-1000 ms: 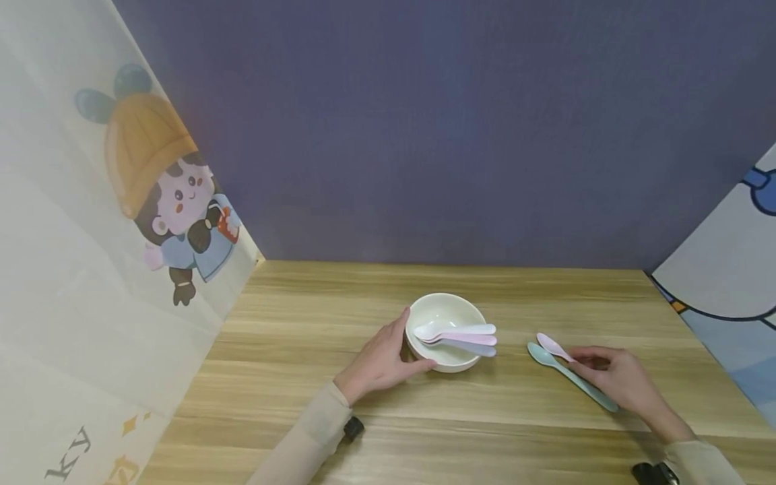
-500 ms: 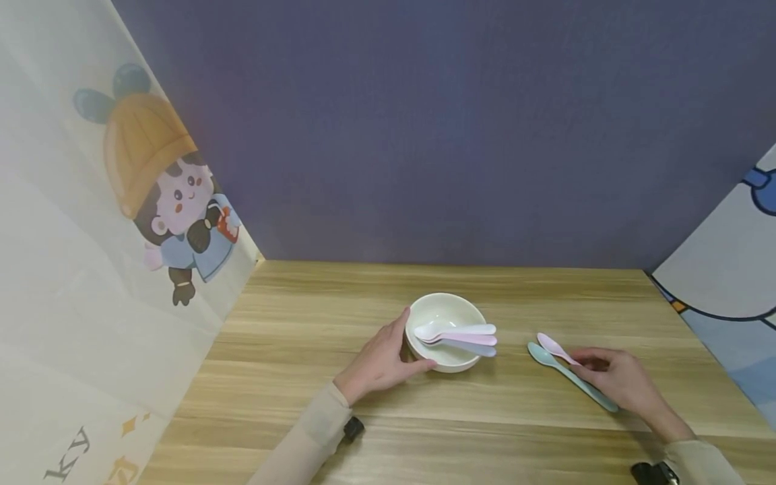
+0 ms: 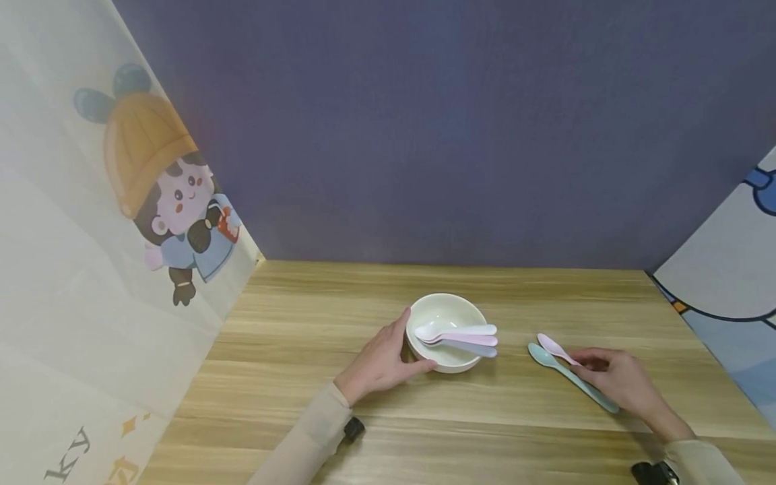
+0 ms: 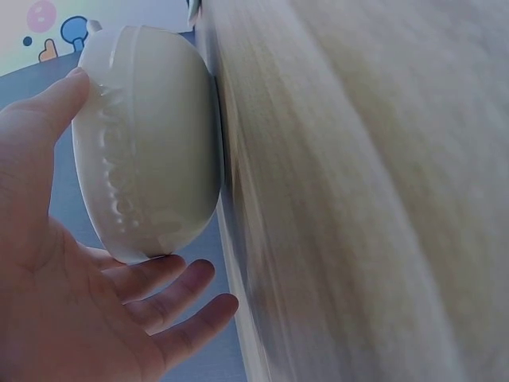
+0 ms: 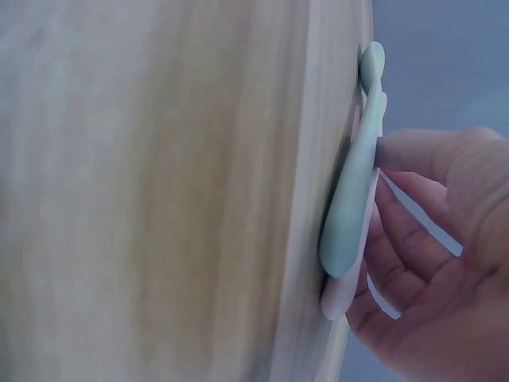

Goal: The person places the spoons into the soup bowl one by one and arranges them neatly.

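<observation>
A white bowl [image 3: 445,306] stands on the table, slightly right of the middle in the head view. My left hand [image 3: 378,360] grips its left side, thumb toward me and fingers on the far side. A white spoon [image 3: 467,330], a pink spoon [image 3: 475,339] and a lilac spoon [image 3: 473,348] lie together in the bowl, handles over its right rim. To the right, my right hand [image 3: 618,380] pinches another pink spoon [image 3: 550,344]. Alongside it on the table lies a mint-green spoon [image 3: 542,355]. In the right wrist view the green spoon [image 5: 346,215] partly hides the pink handle [image 5: 340,298].
The wooden tabletop [image 3: 303,323] ends at a dark blue panel [image 3: 424,135] behind. A white panel with a cartoon figure [image 3: 178,202] closes the left side, and a printed panel [image 3: 709,269] closes the right.
</observation>
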{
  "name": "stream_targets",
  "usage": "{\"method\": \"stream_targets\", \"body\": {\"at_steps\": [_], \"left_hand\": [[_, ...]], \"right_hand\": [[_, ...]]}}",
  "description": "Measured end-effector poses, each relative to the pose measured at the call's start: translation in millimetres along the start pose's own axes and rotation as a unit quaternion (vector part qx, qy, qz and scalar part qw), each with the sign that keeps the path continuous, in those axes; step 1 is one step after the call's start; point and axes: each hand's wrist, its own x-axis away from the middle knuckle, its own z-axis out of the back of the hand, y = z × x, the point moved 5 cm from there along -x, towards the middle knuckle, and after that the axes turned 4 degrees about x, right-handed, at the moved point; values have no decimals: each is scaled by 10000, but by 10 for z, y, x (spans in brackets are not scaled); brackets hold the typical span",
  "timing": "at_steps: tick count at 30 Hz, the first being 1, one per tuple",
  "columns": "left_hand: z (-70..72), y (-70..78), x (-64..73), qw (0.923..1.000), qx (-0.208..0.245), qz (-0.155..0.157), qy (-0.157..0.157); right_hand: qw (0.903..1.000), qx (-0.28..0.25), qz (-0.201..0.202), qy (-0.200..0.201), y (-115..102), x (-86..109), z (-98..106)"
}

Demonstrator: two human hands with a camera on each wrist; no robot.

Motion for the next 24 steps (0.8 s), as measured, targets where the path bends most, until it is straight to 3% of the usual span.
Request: {"method": "stream_targets", "body": {"at_steps": [24], "left_hand": [[5, 7, -9, 10000, 28, 12, -8]], "right_hand": [[9998, -47, -63, -182, -39, -33, 37]]}}
